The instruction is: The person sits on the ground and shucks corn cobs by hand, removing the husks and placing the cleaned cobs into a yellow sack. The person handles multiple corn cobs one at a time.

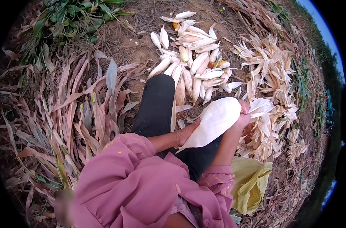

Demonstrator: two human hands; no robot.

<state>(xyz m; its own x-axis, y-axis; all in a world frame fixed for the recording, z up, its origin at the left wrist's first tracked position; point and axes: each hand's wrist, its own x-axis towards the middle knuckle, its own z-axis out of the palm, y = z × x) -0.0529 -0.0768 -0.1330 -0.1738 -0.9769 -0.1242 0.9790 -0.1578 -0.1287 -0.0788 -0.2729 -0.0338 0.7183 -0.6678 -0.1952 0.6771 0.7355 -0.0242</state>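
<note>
A broad, pale dry corn husk [215,122] spreads between my two hands, above my lap. My right hand [243,112] is closed around its far right end, and a loose white flap of husk [261,107] sticks out past the fist. At the near left side my left hand [187,133] grips from below, its fingers partly hidden by the husk. Whether a cob lies beneath the husk cannot be seen. In front of my knees lies a pile of ears of corn [200,61], most in pale husks, with a few orange kernels showing.
Stripped husks [268,77] form a heap on the right. A yellow woven sack [251,183] lies beside my right hip. Dry corn stalks [73,108] cover the ground at left, with green leafy stalks [73,21] beyond. Bare soil [127,45] shows between them.
</note>
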